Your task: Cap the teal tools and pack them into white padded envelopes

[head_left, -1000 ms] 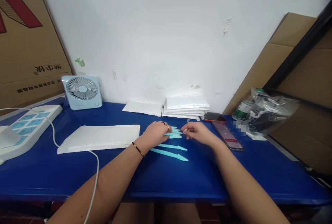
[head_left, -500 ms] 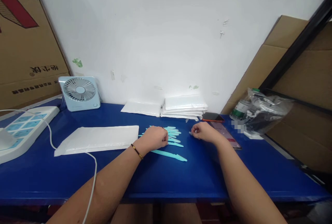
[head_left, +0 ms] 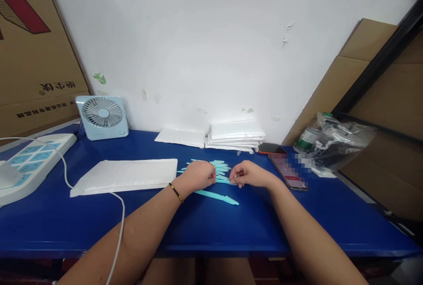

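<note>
The left hand curls over the sticks from nine o'clock, its grip hidden. They look light, stiff and slick, best taken mid-length. At three o'clock the right hand's fingertips pinch together by a tip, contents unclear.

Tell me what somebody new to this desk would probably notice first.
Probably the bright turquoise plastic sticks on the blue tabletop, mostly bunched between the left hand and right hand, with one lying apart nearer the person. Next might come the pale blue fan against the wall at the back left, and the stack of white padded mailers at the back, right of centre.
</note>
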Motion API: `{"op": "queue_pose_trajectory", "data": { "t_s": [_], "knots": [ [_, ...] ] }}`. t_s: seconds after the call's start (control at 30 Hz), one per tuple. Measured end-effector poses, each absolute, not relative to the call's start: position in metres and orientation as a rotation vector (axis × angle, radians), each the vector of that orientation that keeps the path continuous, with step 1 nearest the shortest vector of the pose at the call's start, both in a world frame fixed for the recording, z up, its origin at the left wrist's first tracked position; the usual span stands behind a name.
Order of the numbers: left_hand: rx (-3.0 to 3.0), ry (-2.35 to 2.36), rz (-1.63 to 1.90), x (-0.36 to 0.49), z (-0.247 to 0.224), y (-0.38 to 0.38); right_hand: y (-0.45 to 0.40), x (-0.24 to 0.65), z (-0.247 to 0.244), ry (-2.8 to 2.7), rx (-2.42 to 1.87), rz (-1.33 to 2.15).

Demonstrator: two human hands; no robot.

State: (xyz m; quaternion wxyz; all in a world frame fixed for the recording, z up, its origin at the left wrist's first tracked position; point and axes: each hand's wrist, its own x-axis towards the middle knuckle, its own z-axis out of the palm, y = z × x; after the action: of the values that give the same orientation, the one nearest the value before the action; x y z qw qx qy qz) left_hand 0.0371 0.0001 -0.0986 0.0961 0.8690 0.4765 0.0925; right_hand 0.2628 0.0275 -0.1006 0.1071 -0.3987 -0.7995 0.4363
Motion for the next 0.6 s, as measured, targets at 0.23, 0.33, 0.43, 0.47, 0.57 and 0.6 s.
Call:
{"op": "queue_pose_trajectory", "data": {
  "t_s": [0.23, 0.33, 0.43, 0.47, 0.57, 0.6],
  "knots": [
    [2.526, 1.306, 0.407, 0.029, -0.084, -0.002, 0.033, 0.286, -0.085, -2.173, -1.359, 0.857],
    [2.478, 1.102, 0.271, 0.025, -0.079, -0.005, 0.041, 0.309, -0.082, -2.135, -1.573, 0.471],
    [2.438, 1.004, 0.138, 0.025, -0.081, -0.007, 0.048, 0.317, -0.089, -2.225, -1.678, 0.313],
    [2.428, 0.999, 0.130, 0.025, -0.083, -0.007, 0.050, 0.315, -0.092, -2.257, -1.683, 0.305],
    [2.430, 1.013, 0.163, 0.028, -0.087, -0.007, 0.054, 0.307, -0.102, -2.326, -1.693, 0.260],
    [2.441, 1.026, 0.177, 0.028, -0.086, -0.007, 0.055, 0.304, -0.104, -2.332, -1.709, 0.218]
  ]
}}
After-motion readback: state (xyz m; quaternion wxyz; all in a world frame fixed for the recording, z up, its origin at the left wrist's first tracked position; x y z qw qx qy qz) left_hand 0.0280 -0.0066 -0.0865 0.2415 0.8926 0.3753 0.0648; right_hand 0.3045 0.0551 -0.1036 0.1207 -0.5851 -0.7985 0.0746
